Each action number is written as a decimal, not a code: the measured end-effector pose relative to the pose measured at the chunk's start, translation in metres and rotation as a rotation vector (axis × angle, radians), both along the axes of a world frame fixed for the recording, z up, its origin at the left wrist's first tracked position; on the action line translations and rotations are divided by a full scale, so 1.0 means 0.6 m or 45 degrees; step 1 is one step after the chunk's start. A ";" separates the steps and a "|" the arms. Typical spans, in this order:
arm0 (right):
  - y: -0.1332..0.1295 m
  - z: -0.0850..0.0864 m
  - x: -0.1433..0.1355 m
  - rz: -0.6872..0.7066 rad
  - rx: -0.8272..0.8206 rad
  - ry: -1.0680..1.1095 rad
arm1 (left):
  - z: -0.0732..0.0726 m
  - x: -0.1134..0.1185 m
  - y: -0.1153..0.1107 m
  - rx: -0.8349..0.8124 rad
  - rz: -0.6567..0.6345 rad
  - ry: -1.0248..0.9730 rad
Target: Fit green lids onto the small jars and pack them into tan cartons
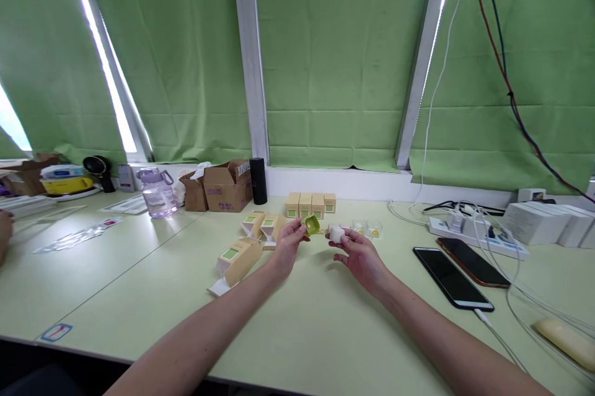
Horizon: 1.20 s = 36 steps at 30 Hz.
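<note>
My left hand (289,242) pinches a small green, hollow, cup-like piece (311,224) between thumb and fingers. Close by on its right, my right hand (360,256) grips a small white rounded piece (336,233) by its fingertips; its exact kind is not clear. The two pieces are apart. Opened small tan boxes lie left of my left hand, the nearest box (239,258) on its side with its white flap out. Behind the hands stands a row of small tan boxes (305,204). Clear round pieces with yellow centres (374,229) sit just beyond my right hand.
On the right lie two phones (453,277), a power strip (478,238) with cables, and white boxes (534,222). A purple bottle (157,192), cardboard box (227,186) and black cylinder (258,181) stand at back left. Another person's hand (4,232) shows at the left edge.
</note>
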State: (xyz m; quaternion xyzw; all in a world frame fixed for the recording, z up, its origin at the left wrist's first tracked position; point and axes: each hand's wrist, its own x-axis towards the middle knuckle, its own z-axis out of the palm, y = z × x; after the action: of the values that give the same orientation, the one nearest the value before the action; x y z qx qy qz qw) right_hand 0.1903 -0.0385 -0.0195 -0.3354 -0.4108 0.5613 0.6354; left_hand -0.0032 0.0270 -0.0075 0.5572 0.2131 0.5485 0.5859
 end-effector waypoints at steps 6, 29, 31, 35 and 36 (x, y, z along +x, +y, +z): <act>-0.003 -0.002 -0.007 0.006 0.014 0.008 | 0.000 0.002 -0.004 -0.003 -0.018 0.011; 0.015 -0.019 0.002 -0.126 -0.193 -0.110 | -0.012 0.004 0.006 0.001 0.063 0.202; 0.016 -0.017 0.004 -0.051 -0.218 -0.007 | -0.015 0.003 0.009 -0.003 0.084 0.242; 0.012 -0.006 0.004 -0.009 -0.132 0.091 | -0.016 0.001 0.011 0.014 0.108 0.313; 0.009 -0.003 0.003 -0.020 -0.107 0.091 | -0.016 0.002 0.010 0.020 0.108 0.329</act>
State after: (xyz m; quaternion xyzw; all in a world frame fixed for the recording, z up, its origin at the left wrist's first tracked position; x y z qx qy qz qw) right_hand 0.1924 -0.0328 -0.0211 -0.3446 -0.3613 0.5847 0.6394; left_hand -0.0023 0.0332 -0.0169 0.6183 0.3057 0.4982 0.5254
